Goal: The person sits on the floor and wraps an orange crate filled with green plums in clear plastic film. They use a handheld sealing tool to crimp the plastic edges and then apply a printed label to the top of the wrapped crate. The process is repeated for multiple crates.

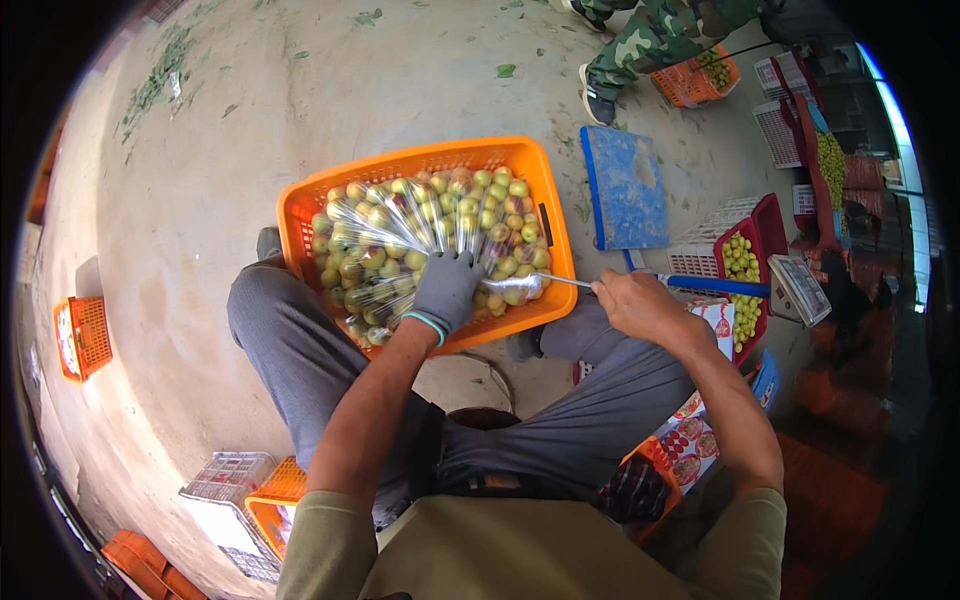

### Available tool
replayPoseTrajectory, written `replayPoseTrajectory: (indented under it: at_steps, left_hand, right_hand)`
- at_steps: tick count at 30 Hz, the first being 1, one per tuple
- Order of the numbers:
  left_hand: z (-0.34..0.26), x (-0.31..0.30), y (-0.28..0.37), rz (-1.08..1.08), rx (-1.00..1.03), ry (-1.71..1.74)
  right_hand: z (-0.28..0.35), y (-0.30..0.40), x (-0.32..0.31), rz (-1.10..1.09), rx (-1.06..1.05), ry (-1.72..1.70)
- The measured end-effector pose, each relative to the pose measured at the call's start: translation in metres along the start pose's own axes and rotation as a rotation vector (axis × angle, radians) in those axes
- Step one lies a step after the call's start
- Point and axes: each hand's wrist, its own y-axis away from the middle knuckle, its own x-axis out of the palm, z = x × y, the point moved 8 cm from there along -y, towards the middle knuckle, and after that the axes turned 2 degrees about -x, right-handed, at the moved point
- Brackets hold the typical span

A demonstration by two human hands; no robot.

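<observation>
Between my knees stands an orange plastic basket full of green and reddish round fruit under a clear plastic bag. My left hand, in a grey glove, grips the bag's gathered neck, and pleats fan out from it across the fruit. The twisted end of the neck sticks out to the right of the glove. My bare right hand is closed around a tool whose thin metal rod reaches to that twisted end. My fingers hide the tool's handle, and I cannot make out its tip.
Right of the basket is a blue platform scale with a display head. A dark red crate of green fruit stands beside it. Another person's camouflage-trousered leg is near an orange basket. More crates sit behind my left side.
</observation>
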Motion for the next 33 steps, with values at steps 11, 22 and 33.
replayPoseTrajectory:
  at_steps: [11,22,33]
  left_hand:
    - [-0.007,-0.008,0.002,0.038,0.051,0.022]
    - [-0.006,0.002,-0.012,0.021,0.128,-0.008]
    - [0.000,0.016,-0.029,0.133,0.208,0.119]
  right_hand:
    - [0.089,0.010,0.168,0.324,0.148,-0.802]
    - [0.040,0.006,0.180,-0.292,-0.010,-0.272]
    - [0.036,-0.041,0.117,0.105,-0.274,-0.030]
